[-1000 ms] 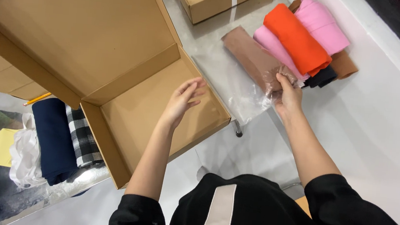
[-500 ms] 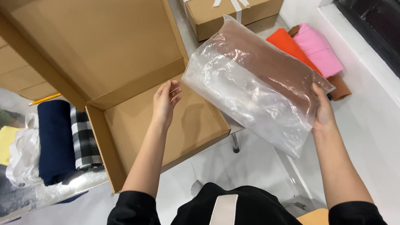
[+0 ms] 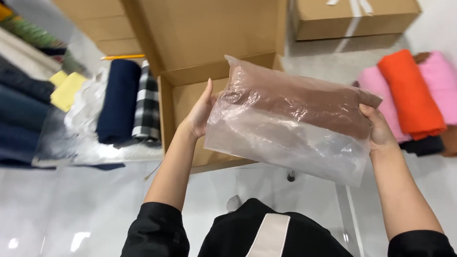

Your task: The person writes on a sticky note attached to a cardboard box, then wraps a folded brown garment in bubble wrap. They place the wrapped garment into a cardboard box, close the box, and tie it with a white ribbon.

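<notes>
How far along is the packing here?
Done: one flat box tied with a white ribbon sits closed at the back. In hand: left hand and right hand each have a grip on an end of the bagged brown garment, held above the open cardboard box, which looks empty. Left: the orange and pink folded garments lie unpacked at the right.

We've got a clear plastic bag [image 3: 290, 120] with brown fabric up front, open cardboard box [image 3: 187, 94] behind it, ribboned brown box [image 3: 356, 15] top right.
</notes>
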